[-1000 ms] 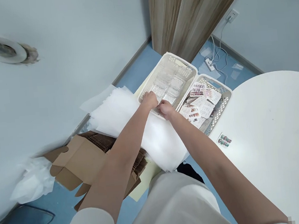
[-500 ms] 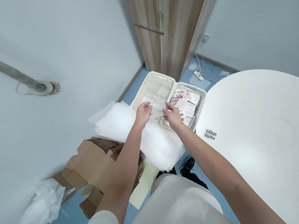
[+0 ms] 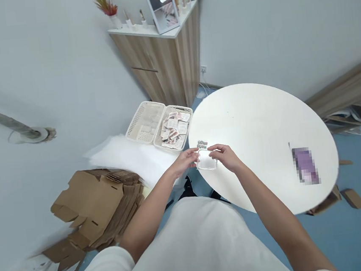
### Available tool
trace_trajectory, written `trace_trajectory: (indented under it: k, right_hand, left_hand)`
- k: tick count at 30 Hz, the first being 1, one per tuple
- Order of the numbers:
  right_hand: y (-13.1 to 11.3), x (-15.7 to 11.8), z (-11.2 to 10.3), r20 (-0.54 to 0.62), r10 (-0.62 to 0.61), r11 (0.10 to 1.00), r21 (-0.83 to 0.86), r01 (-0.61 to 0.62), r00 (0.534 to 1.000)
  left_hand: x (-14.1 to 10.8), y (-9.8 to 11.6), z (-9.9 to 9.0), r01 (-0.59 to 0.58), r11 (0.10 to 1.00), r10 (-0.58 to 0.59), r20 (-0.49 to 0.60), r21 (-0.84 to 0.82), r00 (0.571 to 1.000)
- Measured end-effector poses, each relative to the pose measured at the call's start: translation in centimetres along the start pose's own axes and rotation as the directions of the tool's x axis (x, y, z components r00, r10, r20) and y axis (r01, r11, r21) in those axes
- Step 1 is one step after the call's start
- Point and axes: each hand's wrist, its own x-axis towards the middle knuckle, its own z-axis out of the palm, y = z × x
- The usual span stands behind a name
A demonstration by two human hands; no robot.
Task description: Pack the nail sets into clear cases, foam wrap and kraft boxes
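Observation:
Over the near left edge of the round white table (image 3: 259,123), my left hand (image 3: 184,161) and my right hand (image 3: 225,156) hold a small clear plastic case (image 3: 207,160) between them. The fingers of each hand are closed on one side of it. Just beyond the case, a small card of press-on nails (image 3: 202,143) lies on the table, partly hidden by the case. Left of the table are a white basket with clear pieces (image 3: 132,129) and a white basket heaped with printed cards (image 3: 190,134).
White sheets (image 3: 122,158) lie in front of the baskets, with stacked flat cardboard boxes (image 3: 100,198) at the lower left. A blurred purple object (image 3: 305,164) rests on the table's right side. A wooden cabinet (image 3: 164,64) stands behind the baskets.
Both hands have moved from over the baskets to the table's edge, holding the clear case. The view has turned to the right, showing more of the table and the cabinet top.

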Motion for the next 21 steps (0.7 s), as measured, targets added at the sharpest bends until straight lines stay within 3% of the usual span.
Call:
trace_trajectory:
  k: [4,8,13,18,21]
  right_hand:
    - [1.0,-3.7,-4.1,0.031,-0.019,0.999,-0.04,0.021,0.999]
    - [1.6,-6.0,-6.8,0.009,-0.04,0.999,0.026,0.039,0.999]
    - [2.8,-7.9,-8.4,-0.086,-0.06,0.997,0.038,0.063,0.994]
    - [4.6,-9.9,-8.9,-0.286,-0.072,0.992,0.076,0.097,0.956]
    - [5.9,-11.2,-8.5,-0.296,0.006,0.989,0.143,0.038,0.955]
  left_hand:
    - [1.0,-1.0,6.1,-0.016,0.992,0.002,0.116,0.122,0.993]
    - [1.4,-1.8,9.5,-0.018,0.981,-0.012,0.152,0.194,0.988]
    - [1.3,-3.1,11.5,0.029,0.974,-0.069,0.174,0.224,0.982]
    - [1.3,-4.9,11.8,0.091,0.994,-0.099,0.169,0.056,0.981]
    - [1.6,-5.7,11.7,0.127,0.991,-0.119,0.153,-0.046,0.981]
